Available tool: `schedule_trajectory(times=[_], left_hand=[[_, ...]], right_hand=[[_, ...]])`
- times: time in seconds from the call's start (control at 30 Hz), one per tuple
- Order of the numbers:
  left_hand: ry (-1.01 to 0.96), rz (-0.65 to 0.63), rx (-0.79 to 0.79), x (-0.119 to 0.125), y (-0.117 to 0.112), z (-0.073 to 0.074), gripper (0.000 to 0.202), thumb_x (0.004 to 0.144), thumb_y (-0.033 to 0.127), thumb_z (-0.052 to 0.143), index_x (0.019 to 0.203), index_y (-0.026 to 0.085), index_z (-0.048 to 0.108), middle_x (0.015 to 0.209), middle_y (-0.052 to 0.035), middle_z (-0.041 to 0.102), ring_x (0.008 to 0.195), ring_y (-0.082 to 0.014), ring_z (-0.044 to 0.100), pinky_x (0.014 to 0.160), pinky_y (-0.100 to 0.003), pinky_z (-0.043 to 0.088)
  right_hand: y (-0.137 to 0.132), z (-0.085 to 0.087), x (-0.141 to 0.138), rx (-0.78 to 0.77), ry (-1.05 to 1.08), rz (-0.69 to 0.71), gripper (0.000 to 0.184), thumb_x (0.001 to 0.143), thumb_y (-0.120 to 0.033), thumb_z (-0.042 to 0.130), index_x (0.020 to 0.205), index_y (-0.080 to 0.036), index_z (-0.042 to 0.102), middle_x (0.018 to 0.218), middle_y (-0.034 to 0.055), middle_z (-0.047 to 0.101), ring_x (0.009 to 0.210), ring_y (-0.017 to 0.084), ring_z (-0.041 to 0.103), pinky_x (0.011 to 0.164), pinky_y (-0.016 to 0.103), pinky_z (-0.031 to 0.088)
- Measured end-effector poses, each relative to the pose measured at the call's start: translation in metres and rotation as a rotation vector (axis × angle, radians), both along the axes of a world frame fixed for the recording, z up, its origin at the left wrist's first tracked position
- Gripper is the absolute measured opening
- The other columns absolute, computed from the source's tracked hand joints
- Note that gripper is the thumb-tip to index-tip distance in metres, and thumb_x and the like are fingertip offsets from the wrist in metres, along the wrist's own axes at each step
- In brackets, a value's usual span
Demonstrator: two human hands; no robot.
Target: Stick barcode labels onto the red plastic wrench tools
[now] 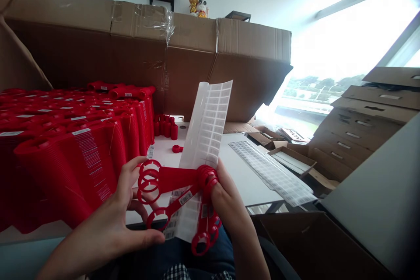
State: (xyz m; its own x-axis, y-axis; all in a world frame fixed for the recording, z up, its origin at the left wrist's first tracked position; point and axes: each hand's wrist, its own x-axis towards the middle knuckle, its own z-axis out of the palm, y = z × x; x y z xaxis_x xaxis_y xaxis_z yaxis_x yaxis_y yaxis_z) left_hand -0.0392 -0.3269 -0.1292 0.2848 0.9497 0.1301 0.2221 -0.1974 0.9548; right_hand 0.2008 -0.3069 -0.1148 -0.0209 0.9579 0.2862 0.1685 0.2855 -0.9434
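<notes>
A fanned bundle of flat red plastic strips with ring ends point(177, 179) is held above the near edge of the white table point(243, 175). It is gripped at its pivot end by the right hand point(229, 201), together with a translucent sheet of small white labels point(206, 127) standing upright above that edge. The ring ends are pinched by the left hand point(121, 214). On the table's left side a tall stack of red labelled strips point(65, 153) is piled; a second label sheet point(272, 170) is laid on its right side.

Blown-out window point(344, 39) glare at right, wide-angle edge distortion
</notes>
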Motion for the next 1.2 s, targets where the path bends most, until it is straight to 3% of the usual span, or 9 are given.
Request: schedule_trajectory(times=[0.07, 0.17, 0.3, 0.43, 0.57, 0.8, 0.97, 1.1, 1.2], left_hand=[[-0.036, 0.041, -0.008, 0.002, 0.0, -0.001, 0.097, 0.079, 0.036, 0.085, 0.147, 0.048, 0.017, 0.139, -0.0073, 0.051, 0.088, -0.0193, 0.071, 0.084, -0.038, 0.064], [-0.118, 0.147, 0.024, 0.006, 0.002, 0.002, 0.08, 0.083, 0.035, 0.081, 0.14, 0.046, 0.027, 0.148, -0.0068, 0.041, 0.091, -0.0181, 0.071, 0.083, -0.036, 0.064], [-0.177, 0.181, 0.04, 0.009, -0.001, 0.011, 0.074, 0.082, 0.035, 0.081, 0.137, 0.043, 0.032, 0.139, -0.004, 0.05, 0.099, -0.0229, 0.072, 0.081, -0.036, 0.064], [-0.2, 0.196, 0.058, 0.009, -0.005, 0.019, 0.067, 0.084, 0.037, 0.079, 0.134, 0.038, 0.036, 0.13, -0.0031, 0.054, 0.097, -0.0216, 0.071, 0.076, -0.031, 0.063], [-0.268, 0.22, 0.041, 0.014, -0.006, 0.021, 0.064, 0.082, 0.038, 0.079, 0.133, 0.035, 0.04, 0.126, -0.0037, 0.057, 0.085, -0.0183, 0.071, 0.072, -0.032, 0.063], [-0.306, 0.238, -0.064, 0.023, -0.029, 0.015, 0.077, 0.075, 0.039, 0.084, 0.136, 0.042, 0.037, 0.126, -0.004, 0.065, 0.087, -0.0238, 0.074, 0.079, -0.039, 0.064], [-0.166, 0.225, 0.062, 0.022, -0.032, 0.011, 0.063, 0.084, 0.05, 0.071, 0.133, 0.042, 0.033, 0.132, -0.0049, 0.057, 0.067, -0.017, 0.068, 0.07, -0.04, 0.063], [-0.142, 0.363, 0.224, 0.023, -0.022, 0.009, 0.058, 0.083, 0.043, 0.072, 0.126, 0.036, 0.034, 0.125, -0.0047, 0.052, 0.084, -0.0208, 0.069, 0.08, -0.041, 0.063], [-0.13, 0.273, 0.225, 0.027, -0.021, 0.006, 0.067, 0.078, 0.038, 0.077, 0.13, 0.039, 0.035, 0.13, -0.0047, 0.051, 0.088, -0.0234, 0.07, 0.083, -0.046, 0.063]], right_hand=[[0.0, 0.001, -0.001, 0.01, 0.008, -0.023, 0.046, 0.096, -0.029, 0.047, 0.142, -0.029, 0.05, 0.151, 0.0065, 0.054, 0.14, 0.029, 0.047, 0.116, 0.049, 0.04], [0.0, 0.0, 0.001, 0.009, -0.027, -0.012, 0.046, 0.096, -0.029, 0.046, 0.142, -0.029, 0.05, 0.15, 0.0075, 0.055, 0.137, 0.029, 0.051, 0.113, 0.05, 0.043], [0.001, -0.004, 0.004, -0.004, -0.067, 0.003, 0.047, 0.096, -0.03, 0.047, 0.144, -0.029, 0.049, 0.149, 0.008, 0.056, 0.135, 0.03, 0.052, 0.112, 0.051, 0.045], [-0.001, -0.004, 0.004, 0.012, -0.063, -0.006, 0.047, 0.097, -0.03, 0.046, 0.144, -0.03, 0.049, 0.151, 0.0077, 0.054, 0.14, 0.028, 0.049, 0.117, 0.051, 0.04], [-0.003, 0.001, 0.004, 0.0, -0.046, 0.013, 0.045, 0.099, -0.032, 0.045, 0.143, -0.028, 0.051, 0.152, 0.0087, 0.054, 0.143, 0.029, 0.046, 0.119, 0.052, 0.038], [-0.004, 0.008, 0.014, -0.032, 0.01, 0.057, 0.047, 0.098, -0.034, 0.05, 0.144, -0.03, 0.057, 0.141, 0.0088, 0.064, 0.137, 0.031, 0.053, 0.113, 0.051, 0.046], [-0.012, 0.014, 0.022, -0.089, 0.116, 0.044, 0.044, 0.096, -0.038, 0.055, 0.139, -0.029, 0.061, 0.141, 0.0073, 0.065, 0.133, 0.03, 0.058, 0.109, 0.047, 0.05], [-0.017, 0.016, 0.019, -0.071, 0.12, 0.026, 0.042, 0.097, -0.035, 0.053, 0.138, -0.03, 0.061, 0.141, 0.0055, 0.065, 0.133, 0.027, 0.058, 0.109, 0.042, 0.05], [-0.015, 0.014, 0.016, -0.017, 0.09, -0.007, 0.044, 0.098, -0.033, 0.049, 0.141, -0.03, 0.059, 0.142, 0.0063, 0.064, 0.136, 0.027, 0.055, 0.113, 0.044, 0.046]])
